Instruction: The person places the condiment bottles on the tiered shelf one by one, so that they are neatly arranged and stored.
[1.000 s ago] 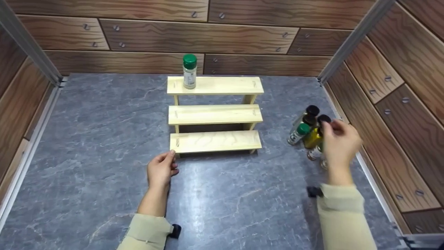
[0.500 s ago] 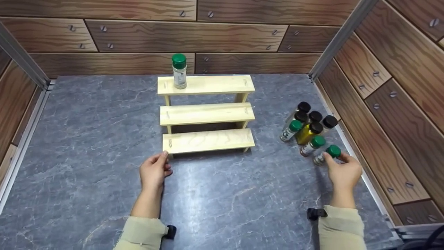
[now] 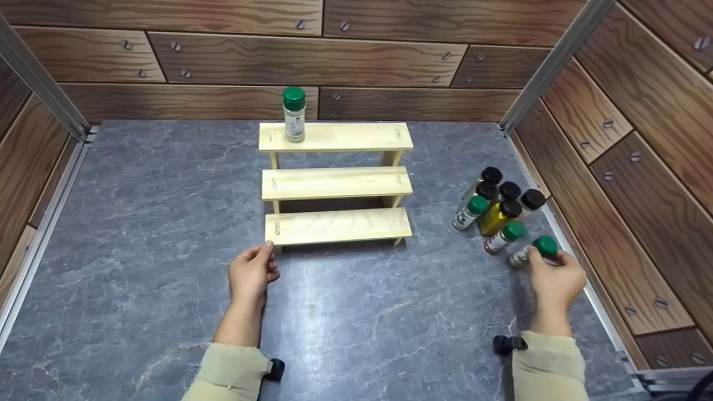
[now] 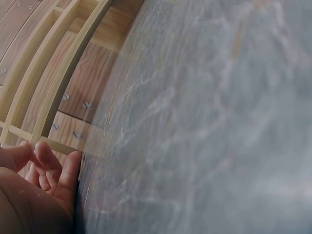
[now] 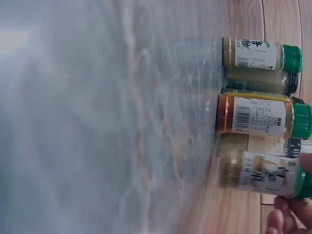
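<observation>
A three-tier wooden spice rack (image 3: 337, 182) stands on the grey marbled surface. My left hand (image 3: 249, 274) pinches the front left corner of its lowest shelf between thumb and fingers. On the top shelf, toward the left, a green-capped spice jar (image 3: 294, 118) stands upright. Over at the right, my right hand (image 3: 557, 281) holds another green-capped spice jar (image 5: 268, 174) near its cap, thumb on one side and fingers on the other. That jar has a pale label and yellowish-brown contents low down; whether its base touches the surface I cannot tell.
Close beyond the held jar stand a green-capped jar with reddish contents (image 5: 225, 114), another green-capped jar (image 3: 467, 214), a yellow bottle with a black cap (image 3: 493, 220) and several more black-capped bottles (image 3: 490, 177). A wood-patterned wall (image 3: 624, 184) bounds the right side.
My right hand has come down from over the bottles toward me and taken hold of the nearest green-capped jar. My left hand stays at the rack's corner. The head view has shifted slightly.
</observation>
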`<state>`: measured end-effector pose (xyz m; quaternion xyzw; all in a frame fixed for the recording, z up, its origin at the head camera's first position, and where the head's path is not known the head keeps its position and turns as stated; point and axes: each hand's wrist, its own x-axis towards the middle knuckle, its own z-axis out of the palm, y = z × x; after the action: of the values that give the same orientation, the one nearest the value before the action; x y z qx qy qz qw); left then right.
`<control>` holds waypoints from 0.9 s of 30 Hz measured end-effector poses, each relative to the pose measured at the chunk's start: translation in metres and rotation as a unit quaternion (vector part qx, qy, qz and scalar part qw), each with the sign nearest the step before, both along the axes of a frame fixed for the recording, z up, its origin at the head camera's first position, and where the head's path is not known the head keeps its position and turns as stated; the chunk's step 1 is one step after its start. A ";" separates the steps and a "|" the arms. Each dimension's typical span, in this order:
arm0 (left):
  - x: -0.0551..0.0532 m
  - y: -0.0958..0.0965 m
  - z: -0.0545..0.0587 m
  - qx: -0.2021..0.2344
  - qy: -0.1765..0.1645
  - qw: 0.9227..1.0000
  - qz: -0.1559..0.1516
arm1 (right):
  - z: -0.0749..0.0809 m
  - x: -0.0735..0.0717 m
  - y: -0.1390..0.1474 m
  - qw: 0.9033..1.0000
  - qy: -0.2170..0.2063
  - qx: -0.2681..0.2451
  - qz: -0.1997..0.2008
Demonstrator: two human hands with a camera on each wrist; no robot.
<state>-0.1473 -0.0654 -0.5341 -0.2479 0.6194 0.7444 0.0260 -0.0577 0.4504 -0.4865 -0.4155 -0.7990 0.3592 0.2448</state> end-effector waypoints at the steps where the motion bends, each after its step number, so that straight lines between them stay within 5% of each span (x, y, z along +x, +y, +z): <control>1: 0.000 0.000 0.000 0.001 0.000 1.000 -0.001 | 0.004 0.001 -0.002 1.000 0.008 0.005 -0.003; 13: 0.000 -0.003 0.003 0.008 0.001 1.000 0.001 | 0.089 -0.018 -0.048 0.991 0.124 0.039 0.043; 19: -0.002 -0.003 0.002 0.005 0.001 1.000 0.003 | 0.126 -0.053 -0.085 0.974 0.184 0.046 0.126; 27: -0.001 -0.001 0.000 0.003 -0.010 1.000 -0.001 | 0.149 -0.113 -0.148 0.950 0.148 0.028 0.273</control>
<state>-0.1480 -0.0665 -0.5345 -0.2545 0.6174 0.7436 0.0333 -0.1703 0.3022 -0.3380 -0.1167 -0.8464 0.4473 0.2645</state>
